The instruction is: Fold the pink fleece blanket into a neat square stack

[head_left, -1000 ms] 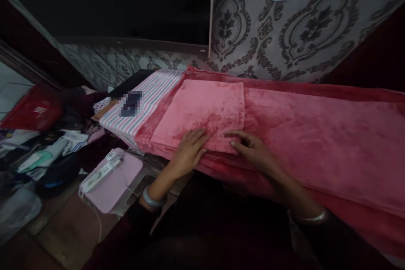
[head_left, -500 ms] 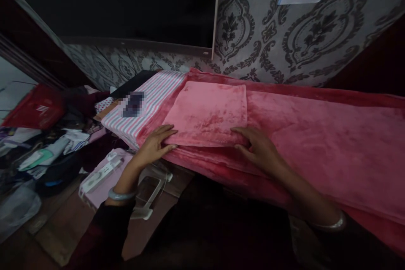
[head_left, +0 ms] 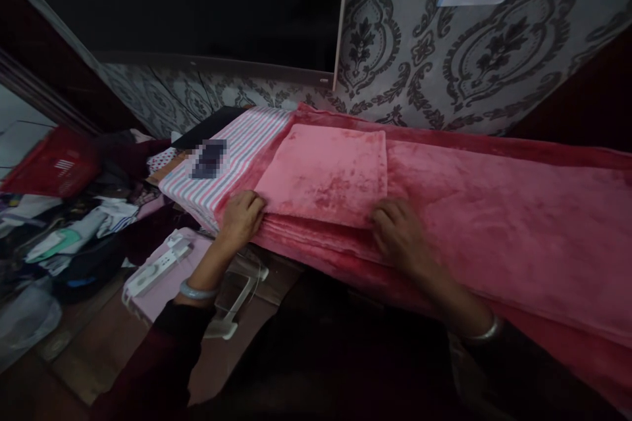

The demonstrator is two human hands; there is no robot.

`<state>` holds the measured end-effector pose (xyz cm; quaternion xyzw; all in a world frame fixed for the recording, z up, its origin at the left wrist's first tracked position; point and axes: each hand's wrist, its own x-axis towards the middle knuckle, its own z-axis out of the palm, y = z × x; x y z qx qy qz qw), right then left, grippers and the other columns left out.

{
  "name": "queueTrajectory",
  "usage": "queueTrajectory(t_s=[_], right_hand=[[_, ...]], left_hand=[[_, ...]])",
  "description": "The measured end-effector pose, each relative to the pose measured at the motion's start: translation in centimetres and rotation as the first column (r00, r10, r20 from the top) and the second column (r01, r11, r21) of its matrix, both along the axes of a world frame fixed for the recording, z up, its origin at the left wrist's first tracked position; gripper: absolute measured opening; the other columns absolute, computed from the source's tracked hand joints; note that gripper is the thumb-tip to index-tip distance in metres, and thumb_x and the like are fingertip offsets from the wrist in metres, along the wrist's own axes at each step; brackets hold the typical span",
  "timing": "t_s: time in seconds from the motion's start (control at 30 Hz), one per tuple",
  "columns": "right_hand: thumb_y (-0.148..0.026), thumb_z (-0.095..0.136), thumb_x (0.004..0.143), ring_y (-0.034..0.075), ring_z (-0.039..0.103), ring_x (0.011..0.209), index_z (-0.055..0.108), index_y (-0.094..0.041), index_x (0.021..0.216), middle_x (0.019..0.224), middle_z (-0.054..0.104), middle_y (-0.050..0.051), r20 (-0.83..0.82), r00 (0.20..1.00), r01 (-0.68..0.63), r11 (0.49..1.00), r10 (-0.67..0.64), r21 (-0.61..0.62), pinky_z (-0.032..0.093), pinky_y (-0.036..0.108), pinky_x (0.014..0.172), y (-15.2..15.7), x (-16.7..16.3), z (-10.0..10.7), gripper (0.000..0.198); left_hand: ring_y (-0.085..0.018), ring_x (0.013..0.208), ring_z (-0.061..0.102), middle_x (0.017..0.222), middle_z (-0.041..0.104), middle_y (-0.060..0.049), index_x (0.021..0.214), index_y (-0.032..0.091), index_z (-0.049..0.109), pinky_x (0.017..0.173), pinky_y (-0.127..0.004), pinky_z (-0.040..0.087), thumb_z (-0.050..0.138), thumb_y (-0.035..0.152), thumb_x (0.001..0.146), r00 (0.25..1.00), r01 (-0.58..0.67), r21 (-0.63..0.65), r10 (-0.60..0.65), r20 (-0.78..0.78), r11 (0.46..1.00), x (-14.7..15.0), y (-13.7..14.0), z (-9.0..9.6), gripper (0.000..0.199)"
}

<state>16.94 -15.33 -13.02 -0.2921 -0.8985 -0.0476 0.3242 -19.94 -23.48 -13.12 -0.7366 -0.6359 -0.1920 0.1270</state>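
A folded pink plush cloth (head_left: 320, 174) lies on a larger pink plush blanket (head_left: 518, 223) spread along a long surface. My left hand (head_left: 241, 217) is closed on the cloth's near left corner, a pale bangle round that wrist. At the near right corner, my right hand (head_left: 399, 233) has its fingers curled over the cloth's edge; its thumb is hidden. The cloth's near edge is slightly raised between the hands, with layered red folds showing beneath it.
Left of the blanket is a striped cloth (head_left: 237, 158) with a blurred-out item on it. A power strip (head_left: 160, 270) rests on a pink-covered stool at lower left. Piled clothes (head_left: 99, 230) and a red bag (head_left: 54, 161) lie farther left. A television (head_left: 197, 6) stands behind.
Both hands have gone from lying with fingers stretched along the cloth's near edge to gripping its near corners. That edge has lifted a little.
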Motion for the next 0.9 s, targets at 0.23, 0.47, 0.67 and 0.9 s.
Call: queueTrajectory(t_s=[0.23, 0.47, 0.67, 0.9], right_hand=[[-0.002, 0.047, 0.094, 0.025, 0.057, 0.094, 0.068, -0.014, 0.103, 0.103, 0.065, 0.013, 0.073, 0.994, -0.073, 0.995, 0.078, -0.073, 0.047, 0.035, 0.08, -1.4, 0.9, -2.9, 0.026], [-0.002, 0.044, 0.096, 0.022, 0.057, 0.094, 0.071, -0.018, 0.1, 0.1, 0.066, 0.008, 0.001, 0.996, -0.088, 0.996, 0.088, -0.022, 0.046, 0.034, 0.082, -0.6, 1.4, -2.3, 0.032], [-0.003, 0.049, 0.096, 0.022, 0.054, 0.094, 0.071, -0.019, 0.097, 0.101, 0.064, 0.008, 0.064, 0.995, -0.079, 0.996, 0.082, -0.043, 0.046, 0.033, 0.081, -1.3, 1.9, -2.8, 0.027], [-0.003, 0.049, 0.096, 0.023, 0.052, 0.096, 0.07, -0.017, 0.1, 0.102, 0.063, 0.01, 0.01, 0.994, -0.106, 0.989, 0.108, -0.106, 0.048, 0.035, 0.082, -2.1, 1.3, -3.7, 0.026]], left_hand=[[-0.028, 0.097, 0.061, 0.104, 0.066, -0.012, 0.105, 0.019, 0.069, 0.086, -0.044, 0.051, 0.048, 0.02, 0.095, 0.994, 0.111, 0.038, -0.11, -0.017, 0.993, -0.6, -1.1, -1.1, 0.023], [-0.025, 0.096, 0.061, 0.098, 0.066, -0.01, 0.105, 0.019, 0.07, 0.082, -0.039, 0.05, 0.049, 0.018, 0.096, 0.994, 0.104, 0.14, -0.096, -0.058, 0.985, -0.7, -1.2, -1.2, 0.024], [-0.026, 0.09, 0.061, 0.092, 0.068, -0.011, 0.088, 0.019, 0.074, 0.077, -0.039, 0.049, 0.048, 0.022, 0.098, 0.989, 0.047, 0.133, -0.027, -0.147, 0.99, -0.1, -1.0, -2.0, 0.028], [-0.026, 0.094, 0.064, 0.097, 0.069, -0.011, 0.096, 0.02, 0.073, 0.081, -0.04, 0.052, 0.047, 0.022, 0.095, 0.987, 0.104, 0.106, -0.09, -0.133, 0.989, -1.1, -1.8, -1.3, 0.026]])
